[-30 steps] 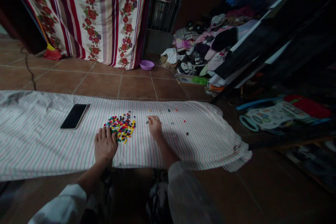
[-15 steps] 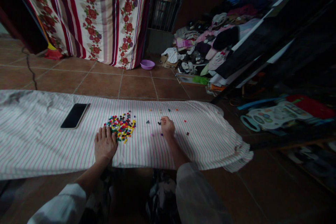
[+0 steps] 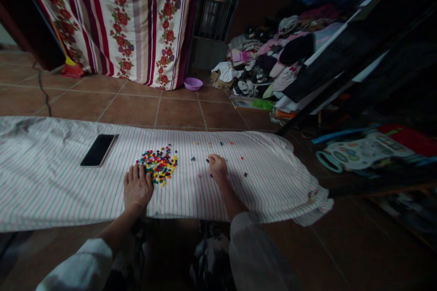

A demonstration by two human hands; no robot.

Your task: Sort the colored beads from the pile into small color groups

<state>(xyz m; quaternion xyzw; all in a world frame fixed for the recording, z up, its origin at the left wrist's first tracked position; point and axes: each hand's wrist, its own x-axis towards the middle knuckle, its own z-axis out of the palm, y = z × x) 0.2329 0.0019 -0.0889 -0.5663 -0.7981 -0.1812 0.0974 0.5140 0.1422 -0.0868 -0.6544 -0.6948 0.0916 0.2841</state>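
Note:
A heap of small multicoloured beads or cubes point(image 3: 159, 163) lies on the striped cloth point(image 3: 68, 195). My left hand point(image 3: 138, 186) rests flat at the heap's near left edge, fingers stretched out. To the right of the heap, my right hand point(image 3: 218, 167) is closed in a pinch, low over the cloth. Its fingertips are by a black piece point(image 3: 207, 161); whether anything sits between them is hidden. Single pieces lie spread around this hand, among them a grey one point(image 3: 193, 158), a green one point(image 3: 221, 143), a red one point(image 3: 242, 158) and a dark brown one point(image 3: 245, 174).
A phone point(image 3: 99, 150) lies on the cloth left of the heap. Beyond the cloth are a tiled floor, a purple basin point(image 3: 193, 83), a floral curtain point(image 3: 136, 22) and piled clothes point(image 3: 269, 54). A baby-walker-like toy tray point(image 3: 365, 150) stands at the right.
My right hand has sunk slightly and its fingers now cover more of the black piece. The left hand stays in place. The camera view has shifted a little.

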